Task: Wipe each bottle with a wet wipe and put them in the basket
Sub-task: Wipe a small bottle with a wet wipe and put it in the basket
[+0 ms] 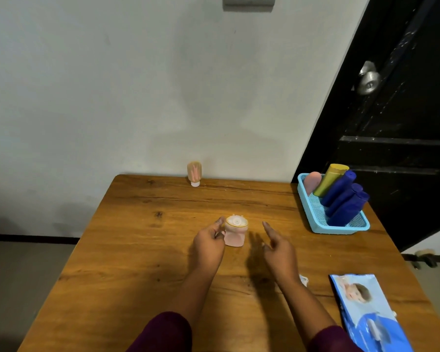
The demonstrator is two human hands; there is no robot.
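Note:
A small pink bottle (235, 233) with a pale flip cap stands at the middle of the wooden table (137, 250). My left hand (208, 243) is at its left side, thumb tip by the cap and curled fingers touching the body, not wrapped around it. My right hand (277, 246) hovers a little to the bottle's right, fingers spread, holding nothing. A tan bottle (194, 173) stands on its cap at the table's far edge by the wall. The blue mesh basket (313, 222) at the right edge holds several bottles: a pink one, a yellow one (330, 182) and blue ones (346, 201).
A blue wet-wipe pack (368, 311) lies at the table's near right corner. A small white crumpled wipe (304, 279) shows beside my right wrist. A dark door with a metal knob (368, 78) stands right behind the basket.

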